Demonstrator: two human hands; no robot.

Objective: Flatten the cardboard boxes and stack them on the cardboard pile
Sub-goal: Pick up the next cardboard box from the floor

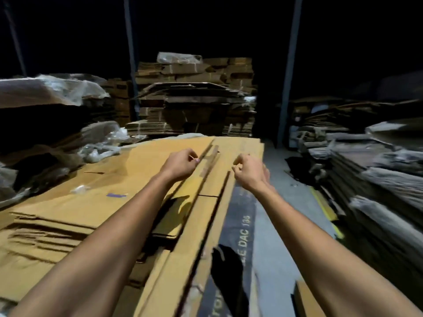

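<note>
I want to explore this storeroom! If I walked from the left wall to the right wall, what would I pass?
Crinkly clear plastic wrap → big flat tan cardboard pile → left hand → right hand → grey concrete floor → dim grey stacked cardboard sheets.

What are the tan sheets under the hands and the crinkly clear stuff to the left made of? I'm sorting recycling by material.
The tan sheets look like corrugated cardboard, matte brown: layered edges show at the pile's near left side, with fold creases and a strip of old tape. The crinkly clear stuff looks like thin plastic film, glossy and crumpled with bright highlights; the blur leaves the exact kind open.
</note>
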